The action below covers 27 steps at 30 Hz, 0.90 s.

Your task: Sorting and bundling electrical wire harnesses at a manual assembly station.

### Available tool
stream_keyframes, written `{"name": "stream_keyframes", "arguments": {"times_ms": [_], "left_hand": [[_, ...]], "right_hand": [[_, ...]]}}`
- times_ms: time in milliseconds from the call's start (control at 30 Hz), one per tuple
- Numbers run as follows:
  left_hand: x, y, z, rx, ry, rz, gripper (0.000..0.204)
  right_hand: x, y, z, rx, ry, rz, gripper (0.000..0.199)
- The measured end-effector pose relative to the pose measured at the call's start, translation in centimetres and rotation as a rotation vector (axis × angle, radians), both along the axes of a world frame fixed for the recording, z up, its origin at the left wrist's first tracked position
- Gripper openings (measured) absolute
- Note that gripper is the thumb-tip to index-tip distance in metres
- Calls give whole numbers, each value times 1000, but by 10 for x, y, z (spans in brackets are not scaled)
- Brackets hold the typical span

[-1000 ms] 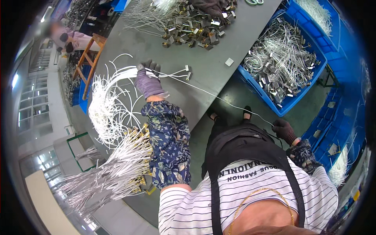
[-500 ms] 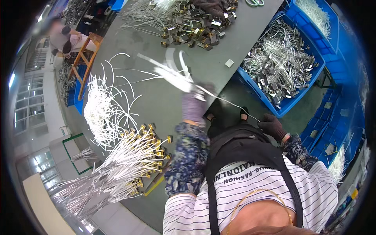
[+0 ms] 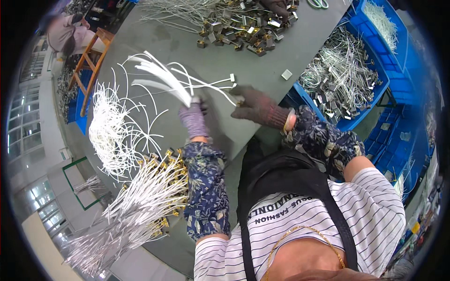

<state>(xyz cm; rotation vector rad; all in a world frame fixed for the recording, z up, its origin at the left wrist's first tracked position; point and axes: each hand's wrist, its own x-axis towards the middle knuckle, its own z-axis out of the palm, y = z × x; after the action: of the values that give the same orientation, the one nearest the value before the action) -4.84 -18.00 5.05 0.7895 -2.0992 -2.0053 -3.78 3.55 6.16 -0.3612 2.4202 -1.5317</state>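
Across the far end of the gray table [image 3: 183, 49] spreads a heap of metal-cased connectors [image 3: 243, 30] with pale wires, a dark glove [image 3: 276, 7] on top. Green scissors [image 3: 318, 3] lie at the table's far right corner; a small pale square block [image 3: 287, 74] lies near its right edge. Beyond that edge stands a blue crate [image 3: 360, 122] of wired connectors. Along the table's left side are a tangle of loose white tubes [image 3: 105, 140] and, nearer, white-sleeved cables [image 3: 145, 189] with gold-coloured ends, just beside the left sleeve [image 3: 206, 185]. Past that side is a wooden stool [image 3: 89, 65].

Over the table's middle, the left hand [image 3: 194, 117] points forward, fingers wrapped around a bunch of white tubes [image 3: 166, 77] fanning toward the table's far left. The right hand [image 3: 258, 107] reaches across the table's right edge, thumb and fingers parted beside white wires [image 3: 211, 86]; whether they touch these I cannot tell.
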Motion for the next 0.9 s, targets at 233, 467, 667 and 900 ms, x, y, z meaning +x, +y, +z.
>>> {"name": "stream_keyframes", "arguments": {"times_ms": [233,467,667,900], "left_hand": [[15,-56,-24,459,-3,136,28],[26,-26,-21,989,-38,120,25],[32,28,-6,628,-130,-127,22],[41,53,2,471,-178,-222,27]], "right_hand": [[-66,-24,-23,374,227,177,44],[-107,-21,-13,242,273,-207,48],[-93,-35,6,-290,-187,254,41],[-62,-26,1,-149,-456,118,44]]}}
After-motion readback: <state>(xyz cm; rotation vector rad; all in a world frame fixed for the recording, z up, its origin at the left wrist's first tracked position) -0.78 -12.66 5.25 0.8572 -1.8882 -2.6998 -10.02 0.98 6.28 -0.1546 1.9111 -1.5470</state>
